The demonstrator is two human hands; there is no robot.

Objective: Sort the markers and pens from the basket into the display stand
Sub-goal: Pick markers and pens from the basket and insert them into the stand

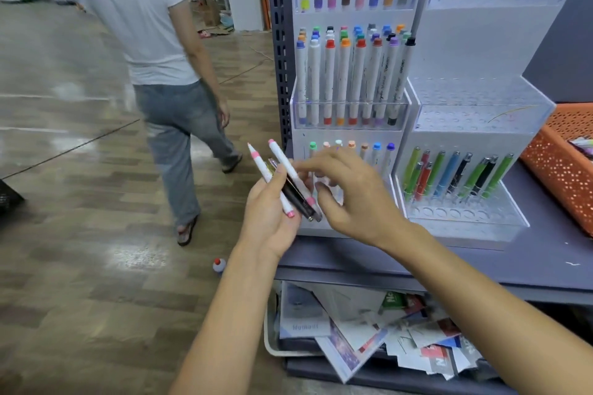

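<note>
My left hand [269, 215] grips a small bundle: two white markers with pink ends [290, 170] and a dark pen [296, 199] between them. Just to its right, my right hand [353, 192] hovers with its fingers spread and loosely curled at the bundle's lower end, holding nothing that I can see. Behind both hands stands the clear acrylic display stand [414, 99], its tiers filled with white colour-capped markers [349, 80]. Coloured pens [455, 176] lean in the stand's lower right rack. The orange perforated basket [561, 163] sits at the far right on the shelf.
The stand rests on a grey shelf [545, 253]. Below it lies a bin of loose papers [369, 330]. A person in a white shirt [154, 26] walks away on the wooden floor to the left. A small bottle [219, 265] lies on the floor near the shelf.
</note>
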